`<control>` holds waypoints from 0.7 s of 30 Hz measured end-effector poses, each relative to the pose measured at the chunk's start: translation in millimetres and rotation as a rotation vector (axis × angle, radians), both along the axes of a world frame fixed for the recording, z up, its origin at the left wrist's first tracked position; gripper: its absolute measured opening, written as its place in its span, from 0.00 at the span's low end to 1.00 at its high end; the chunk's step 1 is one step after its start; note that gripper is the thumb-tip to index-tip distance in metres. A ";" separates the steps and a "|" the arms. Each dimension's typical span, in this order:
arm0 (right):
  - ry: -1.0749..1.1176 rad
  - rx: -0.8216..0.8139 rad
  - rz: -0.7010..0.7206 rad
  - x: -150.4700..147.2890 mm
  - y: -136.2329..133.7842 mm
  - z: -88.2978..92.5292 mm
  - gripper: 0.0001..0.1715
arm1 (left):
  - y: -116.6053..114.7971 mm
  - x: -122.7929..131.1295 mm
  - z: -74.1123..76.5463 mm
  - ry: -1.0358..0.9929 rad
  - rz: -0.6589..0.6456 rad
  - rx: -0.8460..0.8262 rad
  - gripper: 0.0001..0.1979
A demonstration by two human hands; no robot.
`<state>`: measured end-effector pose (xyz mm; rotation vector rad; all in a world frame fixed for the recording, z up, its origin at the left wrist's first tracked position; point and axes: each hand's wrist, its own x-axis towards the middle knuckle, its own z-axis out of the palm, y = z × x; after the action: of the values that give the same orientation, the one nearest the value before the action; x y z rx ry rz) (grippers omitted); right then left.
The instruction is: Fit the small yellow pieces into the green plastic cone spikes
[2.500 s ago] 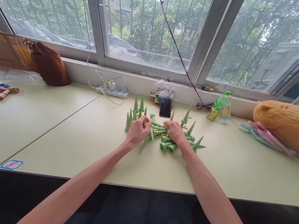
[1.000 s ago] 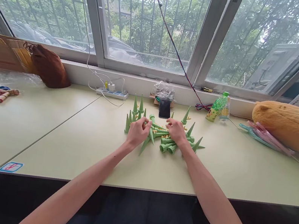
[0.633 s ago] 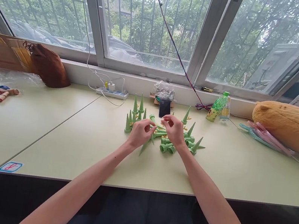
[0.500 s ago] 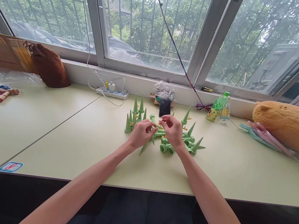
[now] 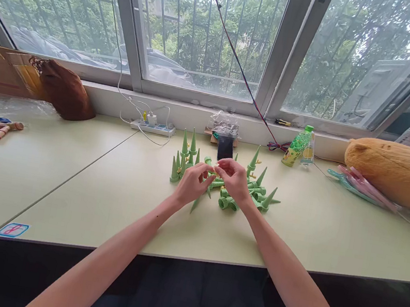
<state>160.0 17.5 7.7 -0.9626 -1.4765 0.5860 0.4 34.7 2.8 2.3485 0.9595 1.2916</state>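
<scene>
At frame centre on the worktop, the pale green, pointed standing cones rise just left of my hands. My left hand curls closed around the held cone, whose tip pokes out toward the lower left. My right hand pinches narrowly at its wide end. The lying cones are heaped beneath that hand and to its right.

The spikes are green with yellow pegs, the table pale yellow-green, the phone black, the pouch brown, the plush orange-tan.
</scene>
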 end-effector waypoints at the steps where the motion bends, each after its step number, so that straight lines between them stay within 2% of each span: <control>1: 0.001 0.001 0.000 0.0 0.3 -0.2 0.14 | -0.2 0.2 0.3 -0.003 0.000 -0.004 0.07; 21: 0.155 -0.085 0.054 1.2 6.9 -3.0 0.17 | 0.4 0.7 -0.6 -0.012 -0.016 -0.002 0.09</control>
<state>161.3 24.4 4.7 -0.9238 -1.3515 0.7512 1.1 35.1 2.3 2.3400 0.9363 1.2966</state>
